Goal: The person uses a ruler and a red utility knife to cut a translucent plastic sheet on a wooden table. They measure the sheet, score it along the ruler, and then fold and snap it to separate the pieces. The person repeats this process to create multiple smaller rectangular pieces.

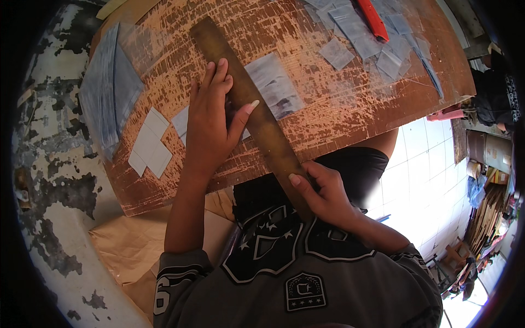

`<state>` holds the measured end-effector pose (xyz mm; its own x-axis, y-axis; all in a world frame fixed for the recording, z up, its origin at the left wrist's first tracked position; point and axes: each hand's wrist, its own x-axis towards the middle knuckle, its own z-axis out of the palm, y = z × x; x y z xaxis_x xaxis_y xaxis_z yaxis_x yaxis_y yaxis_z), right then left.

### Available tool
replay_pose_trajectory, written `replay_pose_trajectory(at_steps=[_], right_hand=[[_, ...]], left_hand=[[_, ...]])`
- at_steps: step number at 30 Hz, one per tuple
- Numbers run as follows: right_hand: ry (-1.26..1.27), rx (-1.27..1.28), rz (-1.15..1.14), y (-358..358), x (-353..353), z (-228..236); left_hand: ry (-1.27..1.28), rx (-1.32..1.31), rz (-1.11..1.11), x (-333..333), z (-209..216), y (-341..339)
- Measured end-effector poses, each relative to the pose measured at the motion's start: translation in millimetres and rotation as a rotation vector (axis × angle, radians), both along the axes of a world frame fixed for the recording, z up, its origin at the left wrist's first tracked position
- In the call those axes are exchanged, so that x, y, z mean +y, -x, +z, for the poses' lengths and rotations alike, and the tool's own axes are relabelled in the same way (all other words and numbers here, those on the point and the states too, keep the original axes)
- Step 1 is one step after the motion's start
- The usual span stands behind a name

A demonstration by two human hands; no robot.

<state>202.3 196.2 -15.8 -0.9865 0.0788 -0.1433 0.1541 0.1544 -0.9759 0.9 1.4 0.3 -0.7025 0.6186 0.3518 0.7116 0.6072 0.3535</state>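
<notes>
A long flat brown bar (249,98), like a worn ruler, slants from the table's upper middle down to my shirt. My left hand (213,120) is on it, thumb across its face and fingertips at its left edge. Near its lower end my right hand (328,194) grips it, thumb on top; those other fingers are partly hidden underneath. Clear plastic pieces (276,87) lie partly beneath the bar, showing on both sides. To the left of my left hand are white rectangular pieces (150,142), which look like card or paper.
The worn brown tabletop (322,117) has a peeling edge. A stack of clear plastic sheets (101,93) lies at left. Small plastic bags (350,27) and a red-handled cutter (373,21) sit at the far right. Brown paper (131,240) is beside me, near a peeling wall (60,218).
</notes>
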Motion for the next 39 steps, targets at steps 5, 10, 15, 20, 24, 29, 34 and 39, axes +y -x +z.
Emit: replay_pose_trajectory(at_steps=[5, 10, 15, 20, 24, 29, 34, 39], right_hand=[[0.009, 0.014, -0.007, -1, -1, -5], [-0.012, 0.004, -0.004, 0, -1, -5], [0.015, -0.058, 0.009, -2, 0, -6], [0.004, -0.087, 0.020, -1, -1, -3], [0.011, -0.058, 0.001, -1, -3, -4], [-0.071, -0.007, 0.076, 7, 10, 8], [-0.098, -0.551, 0.479, 39, 78, 66], [-0.271, -0.173, -0.036, 75, 123, 99]], left_hand=[[0.025, 0.019, 0.009, 1, 1, -1], [0.040, 0.012, 0.015, 1, 2, -2], [0.042, 0.003, 0.012, 1, 3, -4], [0.047, -0.064, -0.011, -3, 7, -5], [0.028, -0.106, -0.050, -4, 6, -6], [0.017, -0.098, -0.064, -4, 5, -6], [0.031, -0.104, -0.030, -3, 6, -8], [0.015, -0.090, -0.046, -6, 2, -7]])
